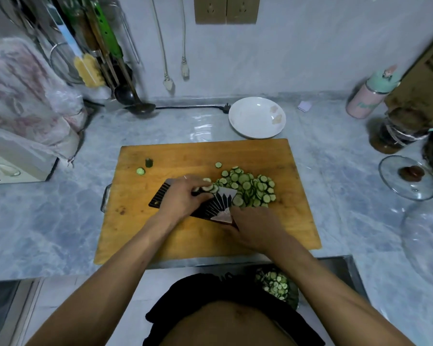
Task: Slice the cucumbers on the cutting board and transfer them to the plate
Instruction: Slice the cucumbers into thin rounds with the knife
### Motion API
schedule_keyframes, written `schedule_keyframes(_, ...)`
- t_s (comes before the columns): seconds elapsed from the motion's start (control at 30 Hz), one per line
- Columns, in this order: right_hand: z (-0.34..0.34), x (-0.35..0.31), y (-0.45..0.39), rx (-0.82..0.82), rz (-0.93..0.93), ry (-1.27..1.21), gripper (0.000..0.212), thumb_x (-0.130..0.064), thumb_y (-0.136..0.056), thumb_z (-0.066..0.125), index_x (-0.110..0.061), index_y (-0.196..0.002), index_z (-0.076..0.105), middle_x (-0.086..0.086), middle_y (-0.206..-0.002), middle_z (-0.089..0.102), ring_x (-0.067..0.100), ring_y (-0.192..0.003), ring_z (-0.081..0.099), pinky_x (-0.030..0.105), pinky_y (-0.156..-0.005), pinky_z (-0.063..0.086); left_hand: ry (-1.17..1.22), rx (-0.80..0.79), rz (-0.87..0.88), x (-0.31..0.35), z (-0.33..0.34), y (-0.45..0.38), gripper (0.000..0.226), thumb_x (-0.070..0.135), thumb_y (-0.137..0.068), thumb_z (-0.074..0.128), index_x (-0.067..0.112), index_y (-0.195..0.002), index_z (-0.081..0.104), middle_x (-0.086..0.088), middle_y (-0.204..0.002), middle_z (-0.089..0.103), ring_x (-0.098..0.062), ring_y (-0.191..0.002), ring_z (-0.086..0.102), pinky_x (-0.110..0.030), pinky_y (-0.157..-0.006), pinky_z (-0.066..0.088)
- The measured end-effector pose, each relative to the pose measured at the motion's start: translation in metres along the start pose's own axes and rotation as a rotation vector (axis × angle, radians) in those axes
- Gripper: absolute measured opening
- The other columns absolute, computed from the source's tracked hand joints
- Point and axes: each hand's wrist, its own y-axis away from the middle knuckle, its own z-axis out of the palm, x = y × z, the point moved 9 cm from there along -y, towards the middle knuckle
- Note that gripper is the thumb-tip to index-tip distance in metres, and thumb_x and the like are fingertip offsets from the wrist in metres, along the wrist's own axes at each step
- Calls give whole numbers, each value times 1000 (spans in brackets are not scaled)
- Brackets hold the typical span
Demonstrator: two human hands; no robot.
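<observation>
A wooden cutting board (185, 158) lies on the counter with a heap of cucumber slices (250, 188) right of its middle. A broad knife (220, 199) with a dark patterned blade lies nearly flat beside the heap. My right hand (253, 228) grips its handle at the near end. My left hand (183, 198) lies over the blade, fingers curled round a few slices at the heap's left edge. A white plate (256, 117) stands just behind the board. A cucumber end (149, 162) and one loose slice (140, 171) lie at the board's left.
A dish of cucumber slices (276, 285) sits below the counter edge near my body. A glass lid (408, 177), jars and a pink bottle (365, 101) stand at the right. A bagged appliance (23, 116), hanging utensils and a ladle (138, 106) are at the left.
</observation>
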Motion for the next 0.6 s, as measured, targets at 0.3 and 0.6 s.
schedule_keyframes(0.3, -1, -12, 4, -4, 23, 46, 48, -52, -103, 34, -11, -120, 52, 8, -116, 65, 29, -101, 63, 32, -67, 29, 1, 9, -64, -9, -6, -25, 22, 20, -85, 70, 19, -107, 74, -3, -112, 67, -17, -101, 59, -25, -84, 45)
schedule_keyframes(0.6, 6, -1, 14, 55, 186, -259, 44, -60, -97, 42, -18, -96, 52, 5, -87, 62, 28, -82, 61, 33, -61, 35, 114, 422, -32, -3, -56, 21, 15, 14, -89, 67, 11, -101, 75, -1, -98, 71, -11, -91, 62, -19, -80, 46)
